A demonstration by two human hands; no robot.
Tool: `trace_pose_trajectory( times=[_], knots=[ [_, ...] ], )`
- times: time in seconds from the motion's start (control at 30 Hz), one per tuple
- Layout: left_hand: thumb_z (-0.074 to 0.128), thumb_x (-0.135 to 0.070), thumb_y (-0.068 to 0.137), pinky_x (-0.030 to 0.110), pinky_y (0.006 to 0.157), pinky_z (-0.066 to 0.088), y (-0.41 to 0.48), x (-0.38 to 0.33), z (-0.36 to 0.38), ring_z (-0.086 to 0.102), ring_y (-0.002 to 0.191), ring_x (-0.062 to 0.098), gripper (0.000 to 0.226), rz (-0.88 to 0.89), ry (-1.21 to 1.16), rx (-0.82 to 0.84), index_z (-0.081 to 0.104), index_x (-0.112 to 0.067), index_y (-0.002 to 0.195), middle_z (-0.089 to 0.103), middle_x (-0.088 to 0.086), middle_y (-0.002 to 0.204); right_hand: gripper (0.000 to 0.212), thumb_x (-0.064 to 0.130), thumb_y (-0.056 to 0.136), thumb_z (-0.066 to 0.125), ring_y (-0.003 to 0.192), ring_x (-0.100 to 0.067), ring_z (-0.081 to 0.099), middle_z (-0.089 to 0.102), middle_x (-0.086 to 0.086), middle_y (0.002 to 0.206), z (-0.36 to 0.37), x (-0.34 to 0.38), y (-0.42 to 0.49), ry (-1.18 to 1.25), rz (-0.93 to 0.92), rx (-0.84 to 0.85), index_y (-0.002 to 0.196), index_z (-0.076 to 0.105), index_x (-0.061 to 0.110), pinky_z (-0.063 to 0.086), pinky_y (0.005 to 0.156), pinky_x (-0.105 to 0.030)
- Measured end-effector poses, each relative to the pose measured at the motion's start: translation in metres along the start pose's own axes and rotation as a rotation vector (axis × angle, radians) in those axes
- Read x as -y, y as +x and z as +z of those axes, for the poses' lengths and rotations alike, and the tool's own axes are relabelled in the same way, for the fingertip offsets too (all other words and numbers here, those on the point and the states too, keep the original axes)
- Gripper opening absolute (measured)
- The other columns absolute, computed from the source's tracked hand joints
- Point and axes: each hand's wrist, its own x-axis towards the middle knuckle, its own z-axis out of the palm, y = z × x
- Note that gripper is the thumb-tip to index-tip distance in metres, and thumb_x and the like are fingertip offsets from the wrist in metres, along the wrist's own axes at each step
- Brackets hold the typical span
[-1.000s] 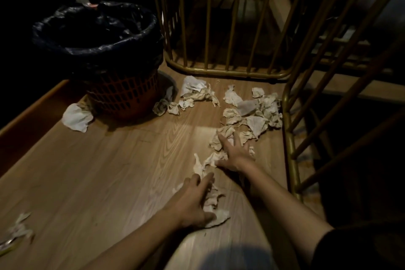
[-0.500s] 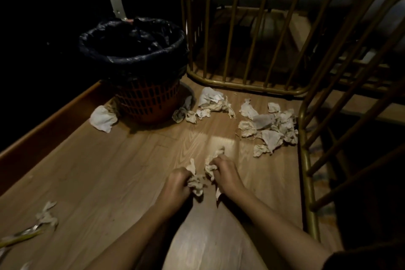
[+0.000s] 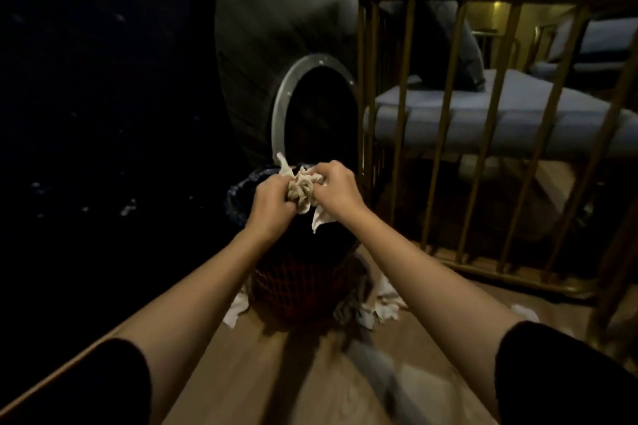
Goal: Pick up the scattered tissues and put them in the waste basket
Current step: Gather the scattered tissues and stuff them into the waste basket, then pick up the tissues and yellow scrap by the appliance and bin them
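Both hands have risen from the floor: left hand (image 3: 272, 202) and right hand (image 3: 336, 188), fingers curled tight, press one wad of tissues (image 3: 305, 188) between them above the waste basket (image 3: 293, 286), likely so nothing spills. More tissues (image 3: 383, 307) lie right of its base.

no readable text, labels, brands, numbers or signs anywhere in the dim, blurred frame

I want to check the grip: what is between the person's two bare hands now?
In the head view, a crumpled bundle of beige tissues sits between the left hand and right hand, gripped by both above the black-lined orange waste basket.
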Motion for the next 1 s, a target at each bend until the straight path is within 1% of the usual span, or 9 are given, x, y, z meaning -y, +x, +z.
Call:
trace_pose_trajectory(
  times=[0.07,0.13,0.23,0.33,0.47,0.57,0.73,0.83,1.0],
  knots=[
    [0.06,-0.021,0.069,0.041,0.084,0.046,0.015,0.015,-0.002,0.058,0.102,0.038,0.035,-0.075,0.103,0.185,0.061,-0.014,0.103,0.068,0.017,0.102,0.036,0.011,0.082,0.06,0.112,-0.031,0.055,0.059,-0.019,0.119,0.017,-0.001,0.018,0.059,0.098,0.105,0.117,0.062,0.012,0.041,0.094,-0.029],
    [0.058,-0.029,0.072,0.052,0.099,0.039,0.016,0.029,-0.005,0.045,0.12,0.039,0.054,-0.148,0.17,0.243,0.048,-0.029,0.125,0.06,0.009,0.126,0.047,0.015,0.082,0.061,0.118,-0.028,0.053,0.057,-0.017,0.128,0.032,-0.008,0.027,0.132,0.202,0.178,0.128,0.054,0.015,0.041,0.102,-0.032],
    [0.059,-0.027,0.079,0.054,0.098,0.041,-0.005,0.054,-0.022,0.045,0.121,0.032,0.057,-0.145,0.11,0.008,0.041,-0.033,0.133,0.056,0.004,0.129,0.045,0.016,0.084,0.061,0.12,-0.029,0.052,0.057,-0.016,0.13,0.054,-0.015,0.025,0.057,0.222,0.12,0.128,0.053,0.009,0.041,0.104,-0.035],
    [0.06,-0.023,0.082,0.05,0.095,0.047,-0.049,0.096,-0.049,0.053,0.115,0.028,0.051,-0.12,0.113,-0.102,0.045,-0.028,0.13,0.06,0.006,0.121,0.027,0.011,0.088,0.054,0.114,-0.031,0.053,0.061,-0.016,0.12,0.077,0.0,0.001,-0.046,0.018,-0.025,0.115,0.061,0.007,0.043,0.096,-0.037],
    [0.063,-0.012,0.083,0.04,0.103,0.037,-0.142,0.16,-0.083,0.051,0.12,0.028,0.047,-0.288,0.259,-0.029,0.051,-0.018,0.128,0.059,0.01,0.126,0.018,0.002,0.085,0.051,0.096,-0.027,0.05,0.062,-0.012,0.1,0.133,0.041,-0.054,0.037,-0.341,-0.051,0.097,0.063,0.007,0.042,0.082,-0.032],
    [0.062,-0.011,0.082,0.04,0.104,0.038,-0.23,0.211,-0.1,0.045,0.124,0.029,0.05,-0.546,0.329,0.064,0.048,-0.021,0.129,0.053,0.01,0.13,0.016,0.003,0.085,0.051,0.097,-0.029,0.051,0.06,-0.012,0.1,0.198,0.055,-0.101,0.086,-0.378,0.176,0.096,0.062,0.008,0.045,0.083,-0.04],
    [0.061,-0.028,0.083,0.037,0.109,0.027,-0.355,0.251,-0.122,0.032,0.133,0.032,0.062,-0.899,0.44,0.299,0.035,-0.022,0.139,0.037,0.014,0.145,0.031,0.009,0.086,0.054,0.121,-0.035,0.042,0.054,-0.016,0.126,0.298,0.041,-0.201,0.041,-0.235,0.793,0.117,0.057,0.012,0.033,0.103,-0.039],
    [0.067,-0.03,0.074,0.043,0.111,0.028,-0.408,0.269,-0.126,0.023,0.138,0.036,0.081,-1.042,0.432,0.431,0.024,-0.029,0.143,0.023,0.015,0.152,0.046,0.014,0.085,0.058,0.128,-0.033,0.038,0.045,-0.014,0.139,0.336,0.04,-0.259,-0.046,-0.354,1.111,0.13,0.048,0.019,0.026,0.108,-0.038],
    [0.063,-0.011,0.079,0.041,0.098,0.045,-0.451,0.265,-0.123,0.05,0.116,0.031,0.047,-1.018,0.398,0.308,0.054,-0.023,0.124,0.054,0.01,0.124,0.019,0.002,0.083,0.052,0.099,-0.03,0.05,0.057,-0.012,0.101,0.36,0.041,-0.326,-0.019,-0.508,1.008,0.094,0.066,0.009,0.042,0.08,-0.035]
  ],
)
